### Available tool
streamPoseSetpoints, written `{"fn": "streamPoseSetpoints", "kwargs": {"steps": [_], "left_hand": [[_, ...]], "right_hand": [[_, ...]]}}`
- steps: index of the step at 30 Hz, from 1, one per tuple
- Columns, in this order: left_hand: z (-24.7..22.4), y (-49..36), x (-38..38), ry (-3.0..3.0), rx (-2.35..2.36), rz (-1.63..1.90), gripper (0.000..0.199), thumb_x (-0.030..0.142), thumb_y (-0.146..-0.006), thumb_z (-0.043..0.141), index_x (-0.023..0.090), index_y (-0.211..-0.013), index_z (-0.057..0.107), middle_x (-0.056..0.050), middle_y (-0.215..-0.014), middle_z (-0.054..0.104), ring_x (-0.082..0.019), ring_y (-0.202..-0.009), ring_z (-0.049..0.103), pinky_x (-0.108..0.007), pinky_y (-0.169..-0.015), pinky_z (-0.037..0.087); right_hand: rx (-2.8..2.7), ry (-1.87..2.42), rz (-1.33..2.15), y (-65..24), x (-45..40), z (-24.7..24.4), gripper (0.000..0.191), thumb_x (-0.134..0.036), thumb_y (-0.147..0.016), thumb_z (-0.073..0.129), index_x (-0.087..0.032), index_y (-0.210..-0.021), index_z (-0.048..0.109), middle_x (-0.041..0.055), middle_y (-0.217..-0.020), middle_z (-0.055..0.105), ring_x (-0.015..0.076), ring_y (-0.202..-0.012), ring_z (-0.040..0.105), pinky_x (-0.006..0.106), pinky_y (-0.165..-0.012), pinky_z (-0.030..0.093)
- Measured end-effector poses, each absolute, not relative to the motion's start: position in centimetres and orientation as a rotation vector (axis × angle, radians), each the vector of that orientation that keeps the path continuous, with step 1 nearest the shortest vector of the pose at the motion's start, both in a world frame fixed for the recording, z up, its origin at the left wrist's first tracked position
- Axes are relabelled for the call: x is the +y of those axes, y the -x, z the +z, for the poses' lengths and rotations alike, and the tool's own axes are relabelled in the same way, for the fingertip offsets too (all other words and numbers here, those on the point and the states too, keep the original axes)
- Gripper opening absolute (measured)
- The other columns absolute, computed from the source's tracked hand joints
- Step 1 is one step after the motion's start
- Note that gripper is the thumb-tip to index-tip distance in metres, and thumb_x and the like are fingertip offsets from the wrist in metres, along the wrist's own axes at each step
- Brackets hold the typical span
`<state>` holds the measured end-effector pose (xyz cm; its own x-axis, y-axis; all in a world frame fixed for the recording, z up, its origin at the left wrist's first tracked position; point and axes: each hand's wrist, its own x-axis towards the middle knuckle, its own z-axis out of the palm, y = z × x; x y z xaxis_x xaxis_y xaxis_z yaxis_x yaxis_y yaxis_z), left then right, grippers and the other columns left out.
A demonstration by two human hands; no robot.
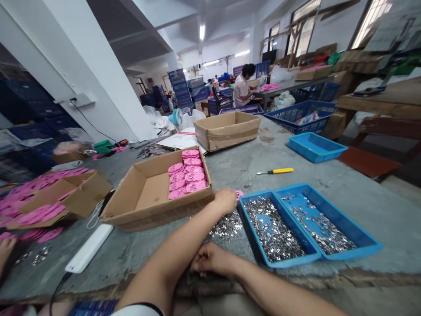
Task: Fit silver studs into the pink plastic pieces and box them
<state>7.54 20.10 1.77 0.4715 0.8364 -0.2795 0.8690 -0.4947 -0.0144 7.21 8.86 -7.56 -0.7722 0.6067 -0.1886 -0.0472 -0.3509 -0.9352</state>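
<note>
My left hand point(226, 201) reaches across to the front right corner of the cardboard box point(158, 215), its fingers curled down around a small pink piece point(239, 194) that shows only in part past the fingertips. Stacks of similar pink pieces point(194, 176) fill the right part of that box. Under and in front of the hand lies a pile of small shiny metal parts point(228, 226) on the grey table. My right hand point(210, 260) is closer to the table's near edge, fingers bent together; whatever they pinch is too small to make out.
Two blue trays point(279, 263) of metal parts stand at right. Behind them are a yellow-handled screwdriver point(276, 171) and another blue tray point(315, 151). At left lie a white power strip point(88, 250), pink pieces in an open box point(85, 195) and another person's hand point(5, 250). A co-worker point(242, 87) sits farther back.
</note>
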Motion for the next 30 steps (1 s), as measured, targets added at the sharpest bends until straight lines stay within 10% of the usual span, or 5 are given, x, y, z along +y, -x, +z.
{"fn": "streamPoseSetpoints", "kwargs": {"steps": [17, 23, 30], "left_hand": [[3.0, 1.8, 10.7, -2.578, 1.63, 0.382, 0.027, 0.015, -0.087, 0.039, 0.016, -0.089, 0.066, -0.01, -0.09, 0.067, -0.022, -0.088, 0.056, -0.036, -0.083, 0.045], [3.5, 5.8, 5.3, -2.282, 1.72, 0.579, 0.028, 0.02, -0.089, 0.035, 0.019, -0.076, 0.06, -0.007, -0.084, 0.065, -0.021, -0.085, 0.057, -0.035, -0.079, 0.043], [1.2, 3.8, 2.2, -1.365, 1.394, 1.158, 0.033, 0.041, -0.078, 0.064, 0.021, -0.104, 0.06, -0.001, -0.083, 0.066, -0.015, -0.074, 0.058, -0.027, -0.07, 0.044]], "right_hand": [[-1.227, 0.672, 2.085, -7.9, 8.1, -6.4, 0.048, -0.053, -0.052, 0.085, -0.013, -0.066, 0.063, -0.0012, -0.061, 0.061, 0.0059, -0.044, 0.047, 0.022, -0.046, 0.036], [-1.0, 0.744, 1.99, -10.7, 5.9, -5.5, 0.059, -0.04, -0.06, 0.086, -0.022, -0.11, 0.06, 0.0001, -0.084, 0.069, 0.0092, -0.056, 0.059, 0.022, -0.05, 0.048], [-1.184, 0.894, 1.895, -12.0, 3.2, -4.2, 0.045, -0.059, -0.068, 0.074, -0.017, -0.072, 0.06, -0.0032, -0.054, 0.062, 0.0067, -0.04, 0.051, 0.02, -0.044, 0.042]]}}
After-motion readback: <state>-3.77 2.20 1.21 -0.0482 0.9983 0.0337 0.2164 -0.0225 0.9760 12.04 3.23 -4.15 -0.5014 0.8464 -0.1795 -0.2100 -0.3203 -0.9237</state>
